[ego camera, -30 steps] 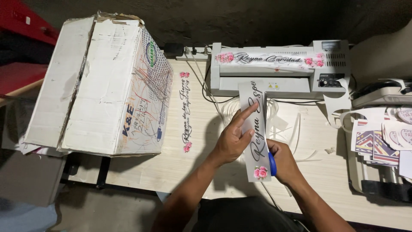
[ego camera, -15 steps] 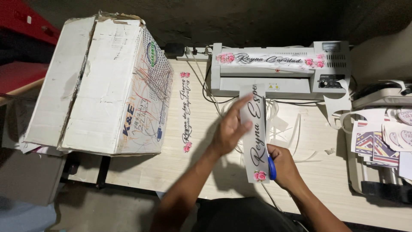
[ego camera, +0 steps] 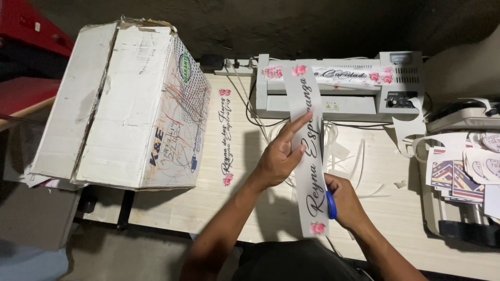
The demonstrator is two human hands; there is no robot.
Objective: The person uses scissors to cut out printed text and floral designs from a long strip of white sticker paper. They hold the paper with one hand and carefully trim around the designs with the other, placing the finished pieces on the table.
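A long white strip (ego camera: pixel 307 156) with dark curly writing and pink flowers lies on the table (ego camera: pixel 234 198), running from the front of the laminator (ego camera: pixel 338 96) down toward the person.

The left hand (ego camera: pixel 278 158) rests on the left edge of the strip, just in front of the laminator. Its fingers are spread and mostly straight — not closed around anything. The pointer finger reaches up and across the strip, and the palm presses the edge down. The arm comes up from the bottom at a slant.

The right hand (ego camera: pixel 346 203) sits at the right edge of the strip, farther from the laminator. Its fingers are curled tight around blue scissors (ego camera: pixel 331 204) — only the handle shows.

Another printed strip (ego camera: pixel 333 74) lies across the top of the laminator. A third strip (ego camera: pixel 225 138) lies flat to the left of it, beside a big white box (ego camera: pixel 125 104). Thin paper scraps (ego camera: pixel 359 166) lie in front of the laminator.
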